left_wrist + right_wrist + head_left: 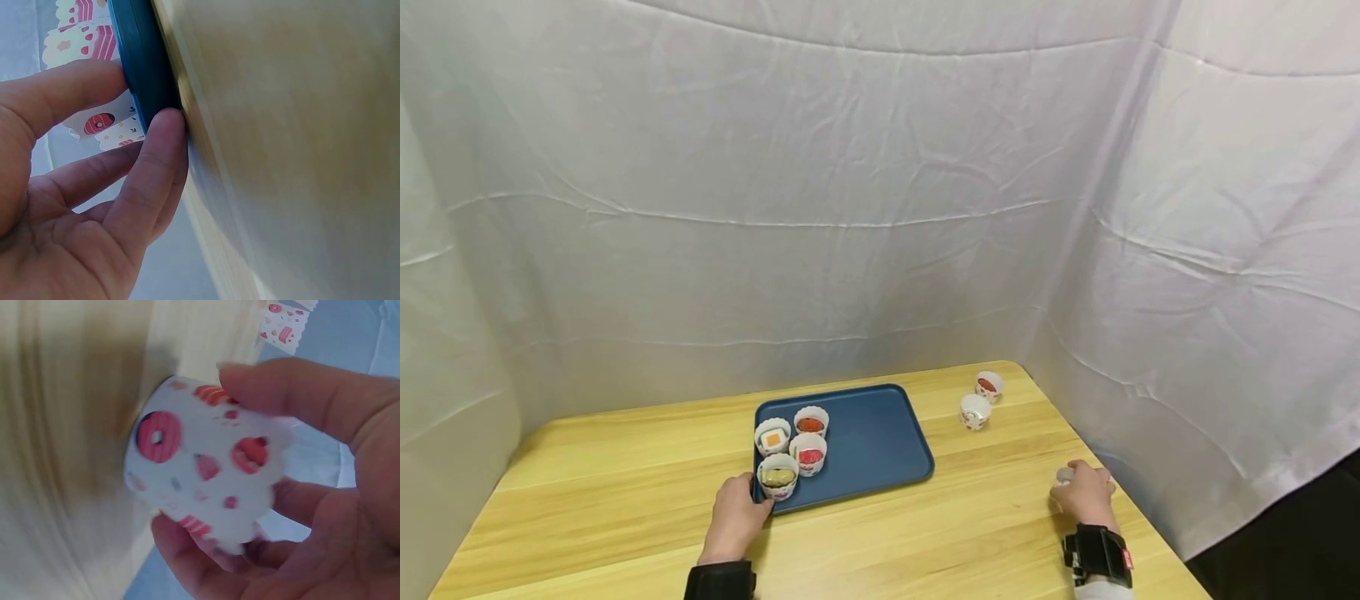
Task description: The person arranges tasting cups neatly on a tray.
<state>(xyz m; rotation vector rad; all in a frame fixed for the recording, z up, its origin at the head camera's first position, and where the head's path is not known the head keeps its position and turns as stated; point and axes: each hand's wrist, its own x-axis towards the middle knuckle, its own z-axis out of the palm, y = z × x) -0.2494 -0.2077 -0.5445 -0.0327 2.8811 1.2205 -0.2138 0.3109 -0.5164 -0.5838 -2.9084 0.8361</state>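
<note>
- Taking twelve o'clock as straight ahead of the person, I see the left hand [735, 517] at the blue tray's [872, 446] near left corner, at about eight o'clock from its middle.
- That hand holds the tray by its rim in a narrow pinch, thumb on the inner side, fingertips on the outer.
- The right hand [1084, 492] is well apart from the tray, between three and four o'clock of it, near the table's [647, 508] right edge.
- Its thumb and fingers are curled round a paper cup [209, 459] printed with doughnuts and cakes; its base is at the tabletop, though I can't tell whether it touches, nor what is inside.
- Four more printed cups crowd the tray's nine o'clock side.
- Nearest the left hand is the yellow-filled cup [778, 477]; at its twelve is the white-and-orange one [773, 437].
- At its one to two o'clock stand the pinkish-red cup [808, 456] and, farther off, the orange-red one [811, 422].
- Between two and three o'clock from the tray, two loose cups [975, 412] stand close together on the wood.
- Pale cloth [760, 208] hangs behind the table.
</note>
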